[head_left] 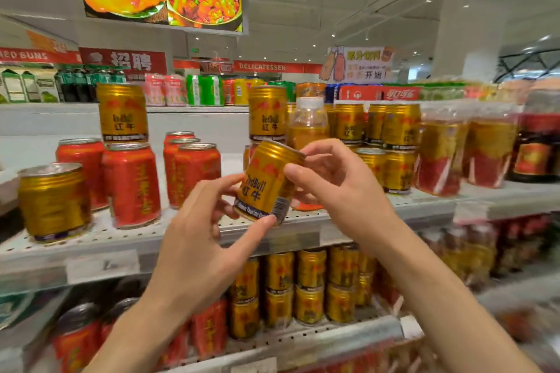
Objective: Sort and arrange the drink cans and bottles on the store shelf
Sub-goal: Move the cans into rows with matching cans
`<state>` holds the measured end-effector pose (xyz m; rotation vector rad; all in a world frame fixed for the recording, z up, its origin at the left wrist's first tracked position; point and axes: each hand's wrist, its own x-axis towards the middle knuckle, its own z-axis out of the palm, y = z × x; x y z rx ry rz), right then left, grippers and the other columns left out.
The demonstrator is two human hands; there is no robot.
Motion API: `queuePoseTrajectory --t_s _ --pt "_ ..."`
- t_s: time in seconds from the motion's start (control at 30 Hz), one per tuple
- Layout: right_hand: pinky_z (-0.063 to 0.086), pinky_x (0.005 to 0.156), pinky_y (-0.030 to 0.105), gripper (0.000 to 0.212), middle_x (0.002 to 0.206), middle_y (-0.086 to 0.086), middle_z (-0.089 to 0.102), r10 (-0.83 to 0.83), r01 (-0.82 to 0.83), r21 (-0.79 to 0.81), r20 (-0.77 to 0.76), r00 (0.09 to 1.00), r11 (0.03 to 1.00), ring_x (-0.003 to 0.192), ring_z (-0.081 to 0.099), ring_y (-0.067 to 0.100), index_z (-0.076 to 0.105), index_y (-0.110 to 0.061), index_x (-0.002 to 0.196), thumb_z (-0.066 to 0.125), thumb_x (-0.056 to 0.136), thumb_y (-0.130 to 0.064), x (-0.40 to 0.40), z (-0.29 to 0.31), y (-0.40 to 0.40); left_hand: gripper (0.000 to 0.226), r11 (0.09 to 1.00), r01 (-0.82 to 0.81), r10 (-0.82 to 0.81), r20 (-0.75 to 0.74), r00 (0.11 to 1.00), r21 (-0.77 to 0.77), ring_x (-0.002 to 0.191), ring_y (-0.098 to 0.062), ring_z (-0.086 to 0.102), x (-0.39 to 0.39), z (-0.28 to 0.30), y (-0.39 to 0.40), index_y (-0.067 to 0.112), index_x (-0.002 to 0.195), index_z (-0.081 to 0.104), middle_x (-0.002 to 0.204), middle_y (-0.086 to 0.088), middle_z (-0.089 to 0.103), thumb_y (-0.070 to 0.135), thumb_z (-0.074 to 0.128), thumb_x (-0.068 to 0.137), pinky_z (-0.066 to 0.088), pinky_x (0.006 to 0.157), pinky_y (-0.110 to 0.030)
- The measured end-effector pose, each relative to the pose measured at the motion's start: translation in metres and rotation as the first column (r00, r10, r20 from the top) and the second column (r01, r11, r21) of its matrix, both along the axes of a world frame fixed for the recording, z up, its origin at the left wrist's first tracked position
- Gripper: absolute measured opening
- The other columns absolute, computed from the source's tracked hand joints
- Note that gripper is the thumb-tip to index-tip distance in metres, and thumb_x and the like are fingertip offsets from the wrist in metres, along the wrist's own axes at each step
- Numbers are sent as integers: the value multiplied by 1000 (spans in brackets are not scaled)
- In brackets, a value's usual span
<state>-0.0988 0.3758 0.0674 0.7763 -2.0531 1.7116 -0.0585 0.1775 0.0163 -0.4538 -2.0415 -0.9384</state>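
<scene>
Two hands hold one gold can [266, 182] above the shelf edge [266, 241]: left hand [201, 239] grips its base with thumb and fingertips, right hand [336, 182] curls round its upper side. Label reads "RedBull" and "红牛". Long axis tilts, top pointing up-right, away from the shelf edge.

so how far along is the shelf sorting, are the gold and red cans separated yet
Partly. Done: gold cans stand grouped at the right of the white perforated shelf, stacked two high. In hand: a tilted gold Red Bull can, held by the left hand and right hand. Left: a lone gold can and a gold can stacked on the red cans still sit among the red cans.
</scene>
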Motion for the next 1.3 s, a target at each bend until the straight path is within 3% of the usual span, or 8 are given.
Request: queuePoseTrajectory --t_s 0.17,0.3,0.43,0.6,0.87,1.07,1.17,1.3 --pt "64 75 33 25 107 0 71 -29 29 43 9 1000 999 91 73 10 61 -25 106 76 87 -32 -25 1 85 58 999 12 -14 50 999 40 94 -9 62 -32 -8 85 35 130 55 112 22 61 57 73 79 47 68 -13" --pt "65 74 41 27 105 -3 70 -25 24 94 5 1000 995 91 74 13 61 -23 108 76 88 -32 -45 2 130 63 999 -27 25 77 997 24 94 -6 62 -48 -12 132 35 133 53 114 26 59 60 70 77 48 69 -11" --pt "64 74 41 27 103 -4 72 -17 19 136 -14 1000 991 89 74 15 60 -26 108 76 88 -36 -60 0 151 67 995 -89 93 107 990 -42 93 -4 62 -58 -10 151 35 137 51 114 23 59 63 68 78 48 64 -11" --pt "64 74 38 28 106 -10 70 -22 34 206 -63 998 978 90 73 8 58 -29 108 75 88 -39 -75 2 148 65 981 -161 171 92 981 -108 92 -5 59 -67 -8 149 35 139 51 107 21 53 61 67 81 53 74 -17" --pt "50 83 19 35 104 -16 60 -129 324 483 -394 910 814 98 58 6 56 -27 117 69 91 -46 -96 -7 119 32 951 -306 309 48 950 -54 84 -3 58 -72 -11 108 30 111 60 94 16 53 46 69 85 48 62 -22" --pt "44 106 42 53 123 -1 63 -176 590 480 -661 730 649 122 53 21 64 -17 124 61 88 -55 -103 -19 121 35 916 -384 395 100 913 -118 84 -3 58 -80 -9 103 32 107 51 94 16 57 45 74 84 35 64 -8" --pt "31 120 49 63 129 -2 62 -152 595 516 -663 733 616 131 50 21 58 -20 131 63 84 -61 -105 -26 121 43 916 -385 397 120 910 -111 83 -4 59 -82 -10 101 33 109 47 93 16 58 49 75 82 36 62 -9" --pt "22 124 53 63 136 -4 59 -117 540 565 -615 780 624 138 46 19 53 -22 136 61 86 -58 -111 -23 120 50 926 -364 374 132 918 -98 81 -4 59 -84 -10 98 31 117 47 91 16 59 51 75 80 39 62 -11"
